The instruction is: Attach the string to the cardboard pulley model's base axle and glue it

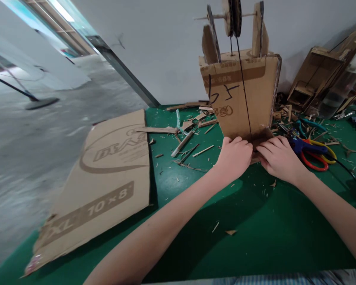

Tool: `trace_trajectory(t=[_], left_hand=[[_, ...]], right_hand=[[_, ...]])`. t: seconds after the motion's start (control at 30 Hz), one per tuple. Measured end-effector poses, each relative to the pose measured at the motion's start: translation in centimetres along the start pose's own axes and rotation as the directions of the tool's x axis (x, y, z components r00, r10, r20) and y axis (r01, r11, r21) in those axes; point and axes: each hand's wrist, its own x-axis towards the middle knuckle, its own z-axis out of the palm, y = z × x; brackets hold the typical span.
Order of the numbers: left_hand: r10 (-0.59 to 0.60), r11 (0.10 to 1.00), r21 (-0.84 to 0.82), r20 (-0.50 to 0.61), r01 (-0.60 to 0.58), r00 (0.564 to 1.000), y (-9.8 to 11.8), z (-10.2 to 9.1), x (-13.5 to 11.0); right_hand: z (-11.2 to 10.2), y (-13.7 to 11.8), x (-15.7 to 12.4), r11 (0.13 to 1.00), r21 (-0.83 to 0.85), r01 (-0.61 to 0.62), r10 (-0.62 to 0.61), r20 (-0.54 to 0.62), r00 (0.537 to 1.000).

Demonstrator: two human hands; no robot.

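A tall cardboard tower (240, 95) stands upright on the green table (255, 221), with cardboard wheels on a thin axle at its top and a black string hanging down its front. My left hand (234, 156) is curled at the tower's base on its left side. My right hand (279, 156) is curled at the base on the right, fingers pressed against a small cardboard piece (256, 148) there. Both hands touch that bottom piece; what the fingertips pinch is hidden.
A large flat cardboard sheet (103, 182) printed "10×8" lies at the left, overhanging the table edge. Cardboard strips and scraps (186, 138) litter the table behind. Scissors with red, yellow and blue handles (313, 152) lie right of my right hand. More cardboard pieces and a plastic bottle (341, 87) lean on the wall.
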Motion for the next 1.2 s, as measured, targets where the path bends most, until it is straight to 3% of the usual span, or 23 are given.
trace_trajectory(t=[0.43,0.83,1.07,1.2], left_hand=[[-0.003,0.993,0.119,-0.138,0.02,0.99,1.6,0.2,-0.7],[0.005,0.997,0.083,-0.088,0.003,0.996,0.7,0.2,-0.4],[0.041,0.999,0.013,0.041,-0.042,0.998,-0.3,-0.7,-0.4],[0.034,0.998,0.063,-0.032,-0.032,0.999,0.1,-0.3,-0.4]], right_hand=[[0.1,0.2,-0.2,1.0,-0.028,-0.007,0.007,0.004,1.0],[0.1,0.1,-0.2,1.0,-0.017,-0.008,0.008,0.015,1.0],[0.2,0.1,-0.2,1.0,-0.017,-0.006,0.006,0.034,0.999],[0.1,0.0,-0.2,1.0,-0.011,-0.008,0.008,0.032,0.999]])
